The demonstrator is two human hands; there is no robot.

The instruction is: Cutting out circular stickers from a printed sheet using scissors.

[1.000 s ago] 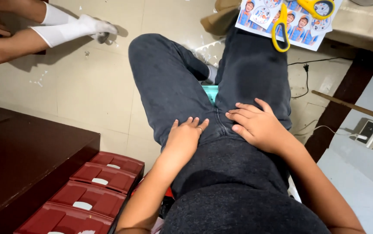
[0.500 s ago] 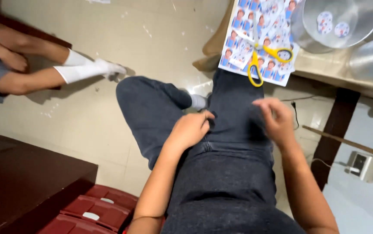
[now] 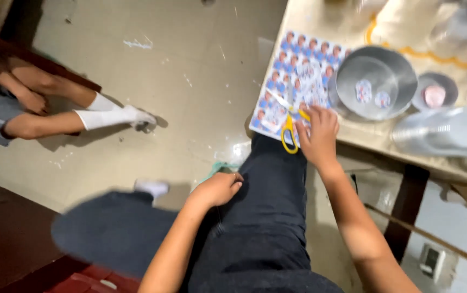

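Under your right hand's fingertips (image 3: 320,116) you see scissors (image 3: 290,133) with yellow handles, lying on a sheet (image 3: 293,70) patterned with rows of small blue-and-white portrait pictures. Beyond those fingers a dull silver metal bowl (image 3: 374,81) holds two pale round cutouts. Your left fingers (image 3: 228,182) rest on dark charcoal trousers (image 3: 271,217)

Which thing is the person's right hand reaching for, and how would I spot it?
Look at the pale table on the right, where a sheet of small portrait pictures hangs over the near edge. On that sheet, under the right hand, lie scissors. Their bright yellow handles set them apart from the grey metal bowl beside them.
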